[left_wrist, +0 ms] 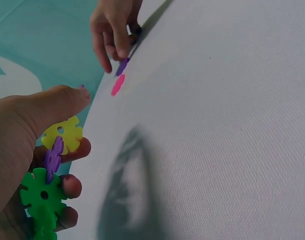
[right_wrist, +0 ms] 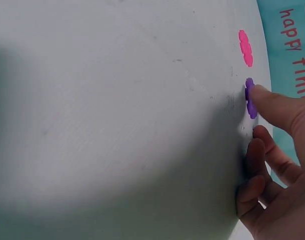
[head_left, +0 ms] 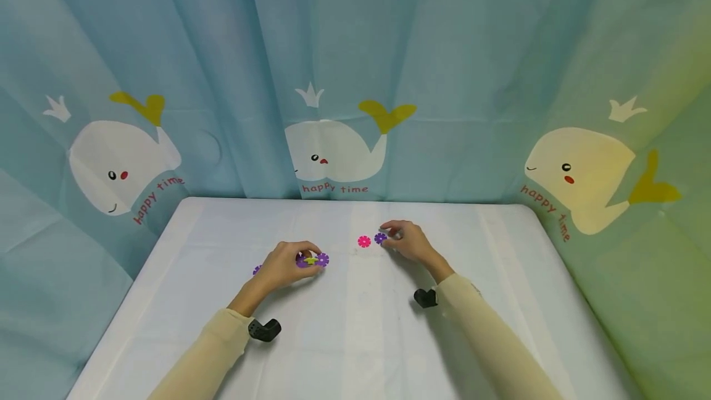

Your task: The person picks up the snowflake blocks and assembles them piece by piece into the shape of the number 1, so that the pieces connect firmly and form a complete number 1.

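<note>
My left hand [head_left: 289, 264] grips a chain of joined plastic snowflake discs. In the left wrist view, a green disc [left_wrist: 44, 195], a purple disc [left_wrist: 53, 159] and a yellow disc [left_wrist: 65, 134] show between thumb and curled fingers. Another purple disc [head_left: 323, 259] sticks out past the fingertips in the head view. My right hand [head_left: 408, 241] is at a loose purple disc [head_left: 380, 238] lying on the table. The thumb touches this disc in the right wrist view, while the other fingers stay bent apart from it. A pink disc [head_left: 363, 241] lies flat just left of it.
Both hands work over the white table [head_left: 366, 338]. A purple disc edge [head_left: 257, 270] shows left of the left hand. Behind the table's far edge hangs a blue curtain [head_left: 455, 79] with whale prints. A black wrist device [head_left: 264, 330] sits at the left cuff, another [head_left: 425, 298] at the right.
</note>
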The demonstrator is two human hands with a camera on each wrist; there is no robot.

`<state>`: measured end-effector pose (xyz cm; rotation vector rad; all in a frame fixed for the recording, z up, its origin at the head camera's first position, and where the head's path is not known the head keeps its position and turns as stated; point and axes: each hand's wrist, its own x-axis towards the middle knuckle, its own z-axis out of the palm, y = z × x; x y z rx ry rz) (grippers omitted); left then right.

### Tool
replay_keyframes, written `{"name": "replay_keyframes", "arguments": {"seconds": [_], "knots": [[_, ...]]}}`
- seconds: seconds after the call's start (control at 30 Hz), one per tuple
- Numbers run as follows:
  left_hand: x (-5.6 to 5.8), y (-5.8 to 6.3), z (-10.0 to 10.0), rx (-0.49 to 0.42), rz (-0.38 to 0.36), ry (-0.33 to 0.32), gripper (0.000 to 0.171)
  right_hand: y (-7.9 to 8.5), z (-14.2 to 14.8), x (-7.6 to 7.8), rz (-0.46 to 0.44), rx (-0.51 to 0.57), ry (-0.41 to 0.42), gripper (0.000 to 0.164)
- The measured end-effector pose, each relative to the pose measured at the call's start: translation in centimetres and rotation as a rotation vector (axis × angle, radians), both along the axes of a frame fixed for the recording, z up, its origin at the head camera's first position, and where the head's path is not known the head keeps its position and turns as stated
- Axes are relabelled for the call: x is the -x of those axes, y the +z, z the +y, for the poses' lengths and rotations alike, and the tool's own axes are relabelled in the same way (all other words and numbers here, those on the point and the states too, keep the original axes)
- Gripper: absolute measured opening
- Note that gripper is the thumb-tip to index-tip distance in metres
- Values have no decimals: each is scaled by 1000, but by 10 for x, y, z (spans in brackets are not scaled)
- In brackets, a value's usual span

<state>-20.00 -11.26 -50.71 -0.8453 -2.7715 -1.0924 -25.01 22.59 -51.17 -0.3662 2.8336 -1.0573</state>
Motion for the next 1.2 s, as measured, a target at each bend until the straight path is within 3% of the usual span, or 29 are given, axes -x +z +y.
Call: {"name": "replay_keyframes", "arguments": {"seconds": [0.4, 1.2], "knots": [[0, 5, 6, 7, -34, -1, 29, 2, -7, 1, -40, -79, 10, 29], [2, 8, 14, 9, -22, 11, 29, -5, -4, -3, 77, -14, 37, 27]]}}
